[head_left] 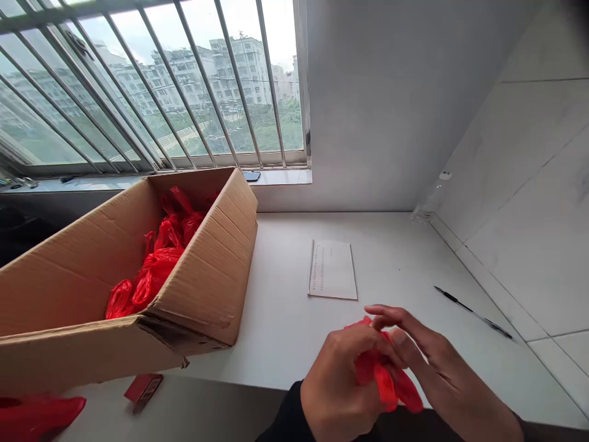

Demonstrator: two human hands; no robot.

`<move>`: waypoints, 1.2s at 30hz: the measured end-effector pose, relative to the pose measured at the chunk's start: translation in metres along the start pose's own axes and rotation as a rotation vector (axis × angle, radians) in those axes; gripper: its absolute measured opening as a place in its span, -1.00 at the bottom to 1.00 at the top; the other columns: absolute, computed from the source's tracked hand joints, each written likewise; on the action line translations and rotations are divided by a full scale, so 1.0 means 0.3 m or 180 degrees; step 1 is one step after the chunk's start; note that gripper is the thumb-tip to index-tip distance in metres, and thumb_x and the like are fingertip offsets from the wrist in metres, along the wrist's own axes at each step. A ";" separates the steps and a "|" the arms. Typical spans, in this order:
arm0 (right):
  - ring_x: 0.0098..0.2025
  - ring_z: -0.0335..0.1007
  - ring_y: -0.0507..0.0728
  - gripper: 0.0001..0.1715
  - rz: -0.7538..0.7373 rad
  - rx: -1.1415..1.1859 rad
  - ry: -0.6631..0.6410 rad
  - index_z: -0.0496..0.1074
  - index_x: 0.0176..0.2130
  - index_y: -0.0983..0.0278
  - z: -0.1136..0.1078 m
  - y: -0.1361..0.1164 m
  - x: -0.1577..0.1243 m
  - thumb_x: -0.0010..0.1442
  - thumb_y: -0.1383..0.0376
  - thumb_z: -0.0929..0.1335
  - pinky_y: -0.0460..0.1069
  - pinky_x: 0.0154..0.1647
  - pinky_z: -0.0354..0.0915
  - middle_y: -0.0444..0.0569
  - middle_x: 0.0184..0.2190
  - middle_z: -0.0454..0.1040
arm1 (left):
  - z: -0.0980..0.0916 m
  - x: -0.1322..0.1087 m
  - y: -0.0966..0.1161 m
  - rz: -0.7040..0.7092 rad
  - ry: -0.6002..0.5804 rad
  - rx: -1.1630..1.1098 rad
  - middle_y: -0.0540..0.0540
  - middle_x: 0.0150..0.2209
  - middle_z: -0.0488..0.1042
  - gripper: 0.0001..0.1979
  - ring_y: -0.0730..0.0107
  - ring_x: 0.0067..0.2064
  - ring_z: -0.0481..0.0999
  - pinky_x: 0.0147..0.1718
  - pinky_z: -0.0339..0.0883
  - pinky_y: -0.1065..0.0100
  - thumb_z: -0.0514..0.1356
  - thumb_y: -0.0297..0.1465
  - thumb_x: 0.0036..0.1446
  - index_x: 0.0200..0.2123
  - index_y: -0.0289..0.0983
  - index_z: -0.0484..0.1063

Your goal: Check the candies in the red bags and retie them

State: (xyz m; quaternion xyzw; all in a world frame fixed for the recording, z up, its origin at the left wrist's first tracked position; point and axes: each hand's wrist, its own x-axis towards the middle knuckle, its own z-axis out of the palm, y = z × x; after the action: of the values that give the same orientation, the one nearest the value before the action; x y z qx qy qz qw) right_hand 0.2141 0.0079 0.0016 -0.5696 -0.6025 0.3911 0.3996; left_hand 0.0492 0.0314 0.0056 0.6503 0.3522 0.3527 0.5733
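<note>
A crumpled red plastic bag (366, 367) is bunched in my left hand (338, 377), whose fingers are closed around it above the table's front edge. Loose ends of the bag hang out below the fingers. My right hand (437, 362) reaches over from the right, with its thumb and forefinger stretched out and apart. The fingertips meet the left fingers at the top of the bag, and I see nothing gripped between them. Just beyond both hands lies a small printed card or booklet (332, 270) on the white table (280, 301).
At left stands an open cardboard box (207, 270) with several filled red bags (161, 264) inside. A small red box (143, 391) and another red bag (41, 416) are lower left. A pen (473, 312) lies at right; a clear bottle (429, 199) stands in the back corner.
</note>
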 end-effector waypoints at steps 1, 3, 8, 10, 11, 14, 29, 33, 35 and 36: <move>-0.18 0.54 0.15 -0.52 0.0125 0.0151 -0.0175 0.43 0.06 0.11 0.006 0.003 0.010 0.39 -0.02 0.15 0.03 -0.12 0.49 -0.06 -0.26 0.57 | -0.004 0.001 -0.004 0.0133 0.0007 0.0380 -0.09 -0.43 0.52 -0.86 0.37 -0.39 0.43 -0.36 0.30 0.35 0.17 -0.60 -0.02 -0.41 -0.28 0.47; -0.26 0.52 0.15 -0.48 0.0284 0.0310 -0.0474 0.45 0.04 0.15 0.010 0.008 0.029 0.40 -0.03 0.11 0.04 -0.15 0.47 -0.09 -0.37 0.55 | -0.017 0.005 -0.021 0.0429 0.0057 0.1233 -0.05 -0.41 0.52 -0.69 0.41 -0.42 0.41 -0.41 0.28 0.38 0.11 -0.66 -0.06 -0.29 -0.25 0.50; -0.21 0.46 0.14 -0.52 0.0024 0.0542 -0.1027 0.40 0.09 0.19 0.001 0.033 0.066 0.39 0.01 0.18 0.05 -0.06 0.42 -0.04 -0.25 0.52 | -0.034 0.024 -0.105 0.1332 0.0571 0.2078 -0.12 -0.29 0.57 -0.69 0.36 -0.33 0.54 -0.39 0.38 0.39 0.05 -0.60 0.19 -0.10 -0.22 0.48; -0.22 0.44 0.12 -0.52 0.0019 0.0682 -0.1227 0.37 0.13 0.21 0.003 0.053 0.077 0.39 0.03 0.20 0.04 -0.11 0.42 -0.05 -0.27 0.51 | -0.035 0.027 -0.133 0.1577 0.0680 0.1934 -0.18 -0.15 0.57 -0.68 0.32 -0.19 0.58 -0.27 0.45 0.36 0.06 -0.61 0.22 -0.06 -0.21 0.46; -0.25 0.43 0.11 -0.53 0.0047 0.0713 -0.1286 0.37 0.11 0.23 0.004 0.062 0.081 0.39 0.04 0.21 0.01 -0.17 0.41 -0.06 -0.29 0.50 | -0.036 0.025 -0.142 0.1626 0.0729 0.1878 -0.19 -0.12 0.55 -0.68 0.32 -0.16 0.58 -0.25 0.46 0.37 0.07 -0.61 0.22 -0.05 -0.21 0.46; -0.31 0.39 0.06 -0.62 0.0090 0.0577 -0.1191 0.45 -0.04 0.25 0.004 0.069 0.085 0.39 0.07 0.23 -0.04 -0.27 0.36 -0.09 -0.33 0.49 | -0.049 0.017 -0.149 0.1600 0.0915 0.1808 -0.16 -0.18 0.50 -0.71 0.38 -0.22 0.57 -0.32 0.45 0.43 0.10 -0.61 0.22 -0.09 -0.21 0.47; -0.27 0.45 0.12 -0.62 0.0322 -0.0550 0.0159 0.58 -0.20 0.17 -0.061 0.261 0.036 0.33 0.01 0.28 -0.02 -0.36 0.36 -0.03 -0.27 0.52 | -0.272 -0.198 -0.356 0.0306 0.1240 0.2341 -0.09 -0.07 0.61 -0.71 0.23 -0.07 0.57 -0.13 0.48 0.26 0.13 -0.36 0.30 0.02 -0.09 0.55; -0.17 0.47 0.11 -0.70 0.0310 -0.0247 0.0350 0.47 -0.14 0.17 0.009 0.300 0.040 0.36 0.08 0.25 0.02 -0.14 0.42 -0.05 -0.17 0.53 | -0.252 -0.210 -0.376 -0.0377 0.1104 0.1628 -0.11 0.20 0.43 -0.59 0.18 0.20 0.43 0.07 0.44 0.17 -0.04 -0.21 0.38 0.19 -0.06 0.40; -0.09 0.47 0.11 -0.75 0.0153 -0.0075 0.0437 0.40 -0.09 0.17 0.071 0.298 0.042 0.38 0.14 0.21 0.04 -0.04 0.42 -0.04 -0.10 0.52 | -0.202 -0.185 -0.383 -0.0340 0.0926 0.1717 -0.07 0.37 0.19 -0.51 0.16 0.36 0.19 0.22 0.28 0.07 -0.04 -0.18 0.38 0.33 0.00 0.16; -0.03 0.46 0.12 -0.75 0.0039 -0.0041 0.0469 0.38 -0.06 0.16 0.106 0.299 0.041 0.39 0.17 0.19 0.05 0.02 0.41 -0.04 -0.05 0.51 | -0.172 -0.168 -0.394 -0.0267 0.0839 0.1881 -0.05 0.41 0.08 -0.47 0.16 0.40 0.09 0.27 0.21 0.02 -0.03 -0.18 0.38 0.37 0.02 0.06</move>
State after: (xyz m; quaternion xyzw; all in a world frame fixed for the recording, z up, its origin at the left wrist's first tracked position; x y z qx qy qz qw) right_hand 0.2178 0.0237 -0.0930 -0.6031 -0.5704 0.3466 0.4367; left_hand -0.0271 0.0247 -0.1096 0.7222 0.5371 0.2924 0.3232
